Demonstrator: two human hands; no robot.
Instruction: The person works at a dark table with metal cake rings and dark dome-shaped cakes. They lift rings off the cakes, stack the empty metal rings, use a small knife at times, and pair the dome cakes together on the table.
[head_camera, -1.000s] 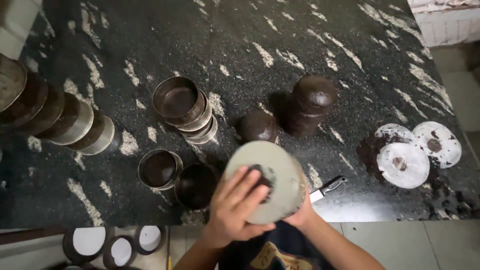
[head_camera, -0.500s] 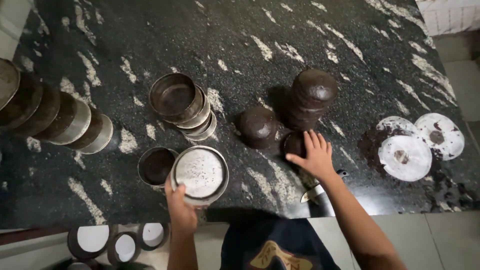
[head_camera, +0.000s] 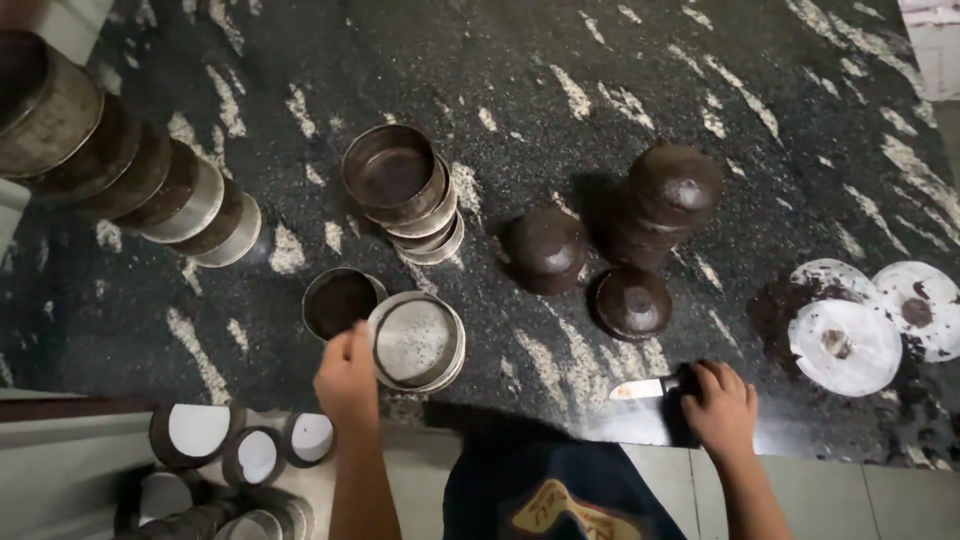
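Tabletop (head_camera: 620, 60): dark stone with pale flecks; many round tins are stood on it.
Round tin (head_camera: 416, 343): it has been set down open side up near the front edge, just beside a darker tin (head_camera: 339, 300). Grey and dull inside.
Left hand (head_camera: 347, 375): its fingers are curled at the tin's rim.
Right hand (head_camera: 718, 408): it has been moved off the dark cakes (head_camera: 632, 302) and is now closed on a knife (head_camera: 648, 388), it seems.
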